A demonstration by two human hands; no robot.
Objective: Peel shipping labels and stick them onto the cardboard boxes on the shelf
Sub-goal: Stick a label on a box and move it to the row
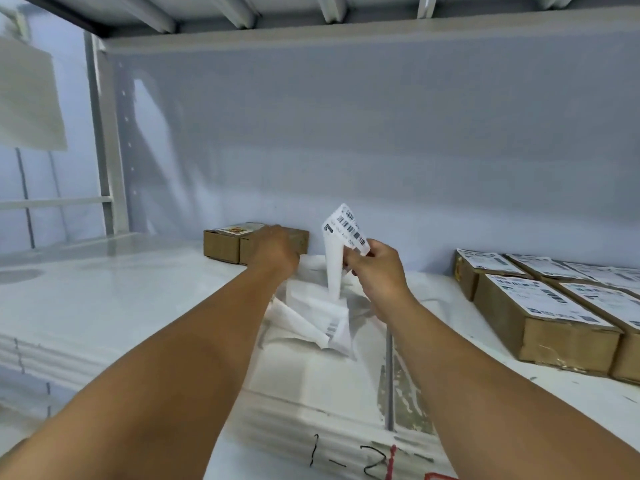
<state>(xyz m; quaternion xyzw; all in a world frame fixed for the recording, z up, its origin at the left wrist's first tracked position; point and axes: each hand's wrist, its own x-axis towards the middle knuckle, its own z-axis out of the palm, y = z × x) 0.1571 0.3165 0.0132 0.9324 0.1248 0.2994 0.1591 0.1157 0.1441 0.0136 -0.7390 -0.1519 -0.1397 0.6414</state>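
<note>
Fingers (354, 262) pinch label (346, 228), perhaps half-peeled.

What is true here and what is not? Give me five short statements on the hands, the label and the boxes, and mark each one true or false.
1. The right hand pinches a printed label. True.
2. The boxes on the right bear no labels. False: printed labels lie on their tops.
3. The left hand is at the small boxes at the back. True.
4. The held label is already stuck on a box. False: it is up in the air, clear of every box.
5. Loose white paper lies between the forearms. True.
</note>
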